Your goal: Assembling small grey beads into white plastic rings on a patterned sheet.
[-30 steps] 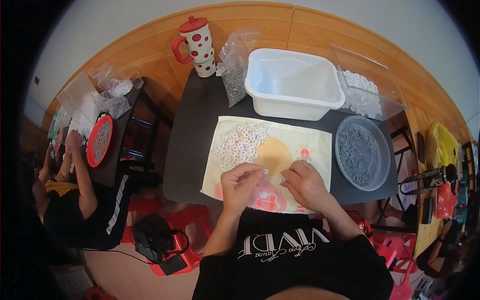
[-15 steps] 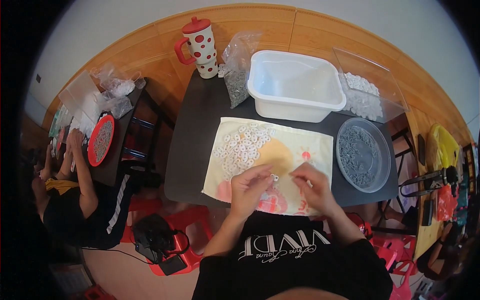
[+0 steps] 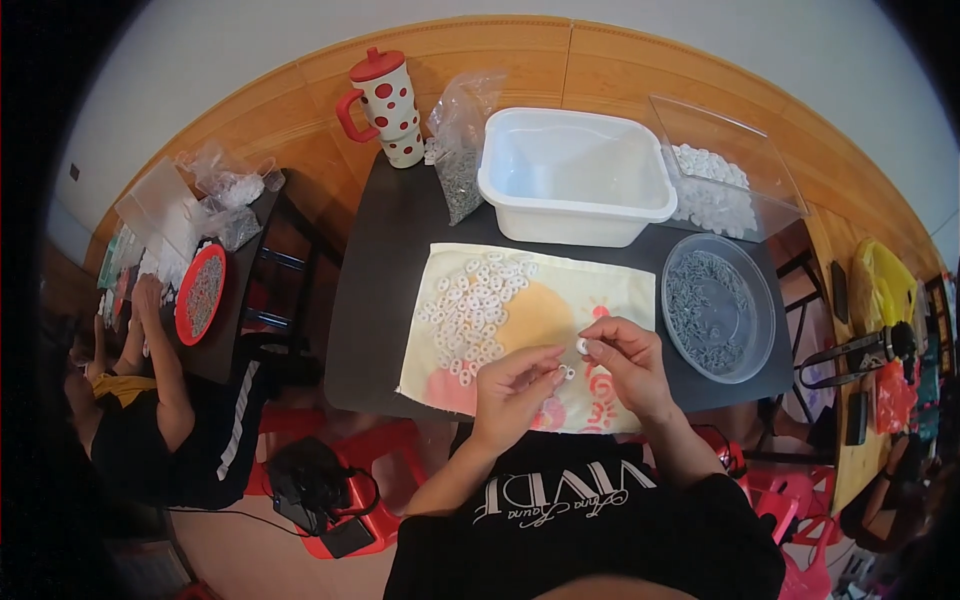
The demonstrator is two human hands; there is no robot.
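Over the near part of a cream printed cloth [image 3: 620, 290], both hands are closed in pinches. My left hand [image 3: 512, 392] has a small white plastic piece with holes [image 3: 569, 373] at its thumb and fingertips. Close by on the right, my right hand [image 3: 635, 367] grips another small white piece [image 3: 583, 346] between thumb and forefinger; its exact shape is partly covered by the fingers. Loose white two-holed pieces [image 3: 470, 310] lie spread over the cloth's left side, beyond my left hand.
Right of the cloth stands a round clear tub [image 3: 722, 375] of small grey metal pieces. Behind are a white basin [image 3: 575, 225], a bag of grey pieces [image 3: 460, 185], a spotted tumbler [image 3: 390, 110] and a clear box of white pieces [image 3: 715, 195]. A co-worker's hand [image 3: 147, 292] works beside a red tray [image 3: 184, 318].
My right hand now has a white piece in its fingertips, close beside my left hand. My left hand has shifted slightly right and nearer me, keeping its piece. The whole view has moved slightly.
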